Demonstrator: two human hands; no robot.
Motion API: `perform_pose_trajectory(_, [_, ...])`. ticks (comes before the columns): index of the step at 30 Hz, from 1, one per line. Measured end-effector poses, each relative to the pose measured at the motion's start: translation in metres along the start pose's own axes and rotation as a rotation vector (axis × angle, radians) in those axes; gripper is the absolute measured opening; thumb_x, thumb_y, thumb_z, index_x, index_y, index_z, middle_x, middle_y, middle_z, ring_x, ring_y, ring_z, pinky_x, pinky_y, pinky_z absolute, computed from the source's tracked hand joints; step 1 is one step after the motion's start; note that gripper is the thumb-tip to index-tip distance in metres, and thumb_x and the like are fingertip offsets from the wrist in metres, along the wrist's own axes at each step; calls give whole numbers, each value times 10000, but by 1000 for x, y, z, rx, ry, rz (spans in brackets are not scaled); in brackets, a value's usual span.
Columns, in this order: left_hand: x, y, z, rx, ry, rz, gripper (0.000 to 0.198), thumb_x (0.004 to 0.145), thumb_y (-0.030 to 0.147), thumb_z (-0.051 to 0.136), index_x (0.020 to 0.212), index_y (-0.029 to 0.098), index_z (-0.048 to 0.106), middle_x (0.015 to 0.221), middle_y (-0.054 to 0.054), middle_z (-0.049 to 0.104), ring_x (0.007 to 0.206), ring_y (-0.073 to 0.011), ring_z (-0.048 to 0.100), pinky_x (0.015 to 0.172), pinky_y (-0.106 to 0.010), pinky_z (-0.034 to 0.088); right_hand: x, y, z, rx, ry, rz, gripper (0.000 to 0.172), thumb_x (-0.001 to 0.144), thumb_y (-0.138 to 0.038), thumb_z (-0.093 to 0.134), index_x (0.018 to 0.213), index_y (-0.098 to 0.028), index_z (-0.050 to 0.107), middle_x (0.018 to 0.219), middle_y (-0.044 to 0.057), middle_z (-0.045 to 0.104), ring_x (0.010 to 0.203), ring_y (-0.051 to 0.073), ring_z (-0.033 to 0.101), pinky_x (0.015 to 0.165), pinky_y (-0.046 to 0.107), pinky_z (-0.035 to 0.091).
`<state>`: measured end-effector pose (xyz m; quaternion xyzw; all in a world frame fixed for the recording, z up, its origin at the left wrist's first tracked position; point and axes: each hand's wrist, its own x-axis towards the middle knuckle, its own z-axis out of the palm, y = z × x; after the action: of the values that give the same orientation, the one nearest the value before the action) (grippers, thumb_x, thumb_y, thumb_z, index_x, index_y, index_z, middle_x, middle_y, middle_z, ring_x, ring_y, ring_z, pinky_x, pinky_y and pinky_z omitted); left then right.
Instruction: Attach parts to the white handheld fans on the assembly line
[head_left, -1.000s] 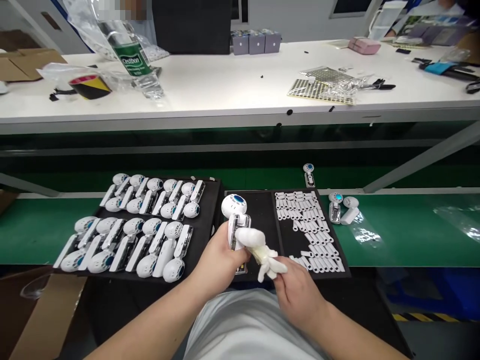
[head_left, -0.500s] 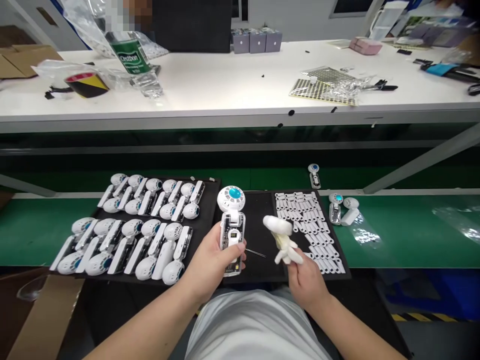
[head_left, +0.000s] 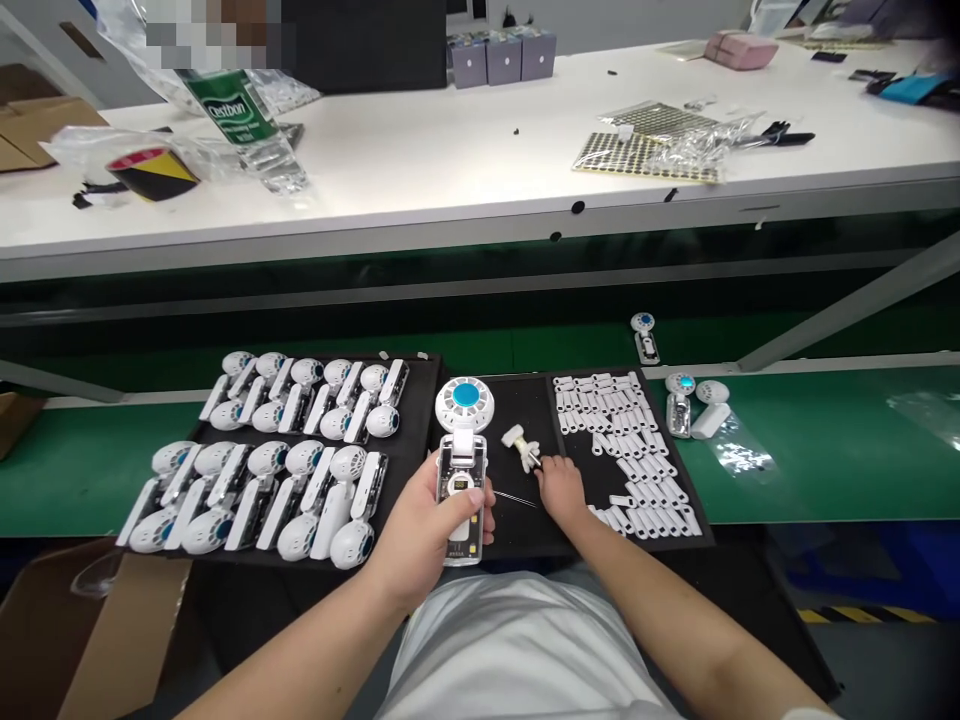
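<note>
My left hand [head_left: 420, 530] is wrapped round a small handheld fan [head_left: 463, 405], its thumb pressed on the front of the clear handle. The fan stands upright, with a round white head, a blue centre and visible inner parts. To its right, my right hand [head_left: 562, 490] is low over the black mat with curled fingers. Its fingertips are at the lower end of a white, soft-looking piece with stubby lobes [head_left: 521, 445]; its exact kind is unclear. A pair of thin metal tweezers [head_left: 517, 498] lies between the hands, partly hidden by the left fingers.
Rows of similar fans [head_left: 266, 460] cover a black tray on the left. Many small white tubular parts [head_left: 637, 450] lie on the right mat. More fans [head_left: 680, 385] rest on the green surface. A white shelf [head_left: 420, 150] crosses above, holding a bottle [head_left: 240, 120] and tape [head_left: 154, 173].
My right hand has moved forward and left, lowering the white piece to the mat. The left hand still holds the fan, now turned more to face me. The camera view has shifted slightly.
</note>
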<state>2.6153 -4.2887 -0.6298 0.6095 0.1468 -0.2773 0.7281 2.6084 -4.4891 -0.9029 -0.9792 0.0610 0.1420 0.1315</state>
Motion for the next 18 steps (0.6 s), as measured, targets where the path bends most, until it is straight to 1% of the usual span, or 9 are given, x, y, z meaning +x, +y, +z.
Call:
perform_pose_trajectory(3, [1, -6, -3, -16, -4, 80, 393, 732, 439, 756, 929, 178, 540, 747, -23, 646, 565, -146, 600, 528, -274, 508, 9, -10, -1, 23, 7, -109, 328, 987, -288, 541, 1284, -149, 547, 1250, 109, 560, 1153, 270, 519, 985, 453, 397])
perform_pose_trajectory(5, [4, -14, -8, -26, -19, 120, 466, 724, 486, 767, 990, 178, 538, 737, -26, 650, 560, -156, 603, 524, -282, 509, 4, -20, 9, 48, -36, -240, 309, 960, -275, 582, 1249, -166, 578, 1208, 81, 584, 1126, 256, 526, 978, 430, 393])
perform_pose_trajectory(7, [11, -28, -15, -42, -34, 151, 501, 728, 521, 766, 1016, 182, 535, 729, -23, 649, 557, -159, 607, 519, -279, 508, -4, -30, 27, 64, -75, -331, 298, 919, -267, 639, 1195, -158, 612, 1133, 75, 615, 1077, 256, 542, 946, 412, 406])
perform_pose_trajectory(9, [22, -51, -23, -70, -61, 175, 485, 740, 531, 761, 1001, 189, 537, 724, -18, 642, 573, -161, 616, 528, -273, 515, -9, -38, 49, 71, -73, -352, 258, 914, -240, 633, 1146, -127, 633, 1096, 112, 629, 1046, 277, 548, 913, 415, 414])
perform_pose_trajectory(11, [35, -79, -32, -107, -89, 182, 462, 745, 534, 757, 964, 192, 539, 728, -17, 633, 587, -162, 620, 531, -272, 524, -9, -40, 71, 81, -51, -354, 163, 941, -179, 557, 1052, -117, 659, 1045, 144, 642, 1012, 292, 556, 890, 421, 417])
perform_pose_trajectory(13, [49, -109, -39, -138, -80, 182, 446, 747, 535, 749, 941, 192, 540, 743, -21, 630, 591, -162, 615, 539, -285, 537, -5, -37, 87, 102, -32, -368, 169, 943, -116, 498, 926, -135, 665, 965, 139, 653, 963, 288, 573, 871, 412, 423])
perform_pose_trajectory(14, [55, -124, -43, -135, -61, 184, 425, 753, 523, 742, 929, 192, 543, 752, -25, 633, 590, -160, 610, 543, -290, 543, -3, -34, 92, 119, -20, -376, 184, 938, -97, 485, 883, -146, 653, 933, 128, 655, 939, 277, 583, 859, 398, 430])
perform_pose_trajectory(16, [66, -149, -48, -79, 3, 194, 354, 744, 444, 748, 893, 191, 551, 756, -25, 634, 587, -155, 602, 553, -293, 550, 0, -25, 95, 164, 16, -371, 175, 950, -104, 465, 890, -155, 622, 911, 107, 654, 892, 247, 609, 814, 355, 455])
perform_pose_trajectory(18, [75, -170, -51, -3, 96, 193, 302, 687, 321, 760, 876, 194, 562, 770, -26, 641, 599, -161, 604, 563, -295, 557, 1, -14, 86, 215, 72, -339, 180, 997, -163, 402, 971, -161, 579, 871, 78, 653, 797, 208, 633, 717, 309, 475])
